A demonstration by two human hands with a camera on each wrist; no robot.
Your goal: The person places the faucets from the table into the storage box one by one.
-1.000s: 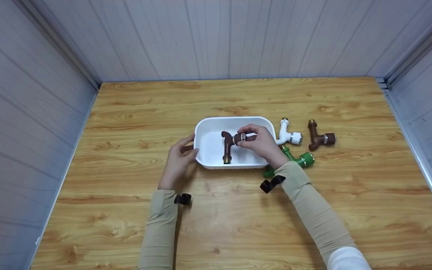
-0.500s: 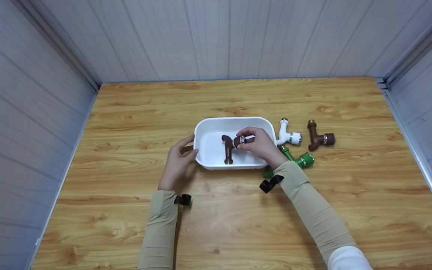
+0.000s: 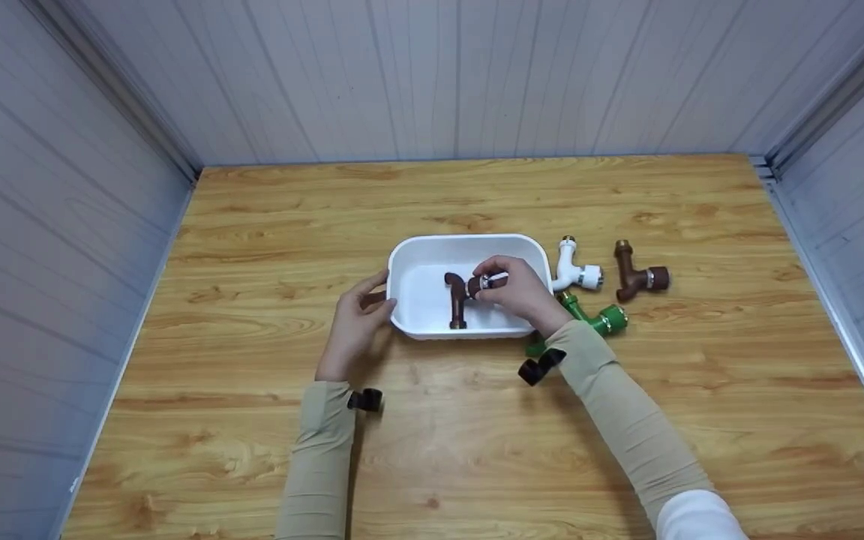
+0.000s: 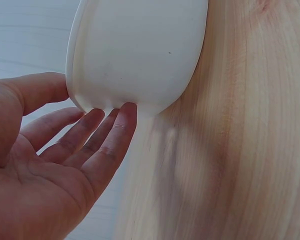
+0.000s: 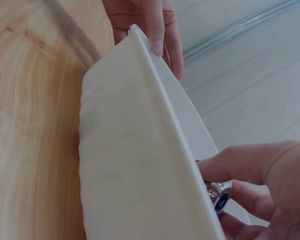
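Note:
A white plastic basin (image 3: 421, 300) stands mid-table. My left hand (image 3: 355, 326) is at its left end; in the left wrist view, its extended fingers (image 4: 112, 140) touch the outer wall and the thumb meets the rim. Inside the basin is a dark brown tap (image 3: 457, 304), its brass threaded end towards the front wall. My right hand (image 3: 526, 294) reaches over the right rim and pinches this tap by its knob end. In the right wrist view, the basin wall hides most of the tap, leaving a chrome ring with a blue centre (image 5: 221, 200) visible by the fingers.
Right of the basin lie a white tap (image 3: 568, 270) and a second brown tap (image 3: 629, 279). A green tap (image 3: 606, 321) lies nearer, partly under my right wrist. Panelled walls (image 3: 432, 82) border the wooden table (image 3: 432, 450) at the back and sides.
The brown tap has shifted slightly right and seems lower in the basin, with my right hand still pinching it. My left hand stays against the basin's end.

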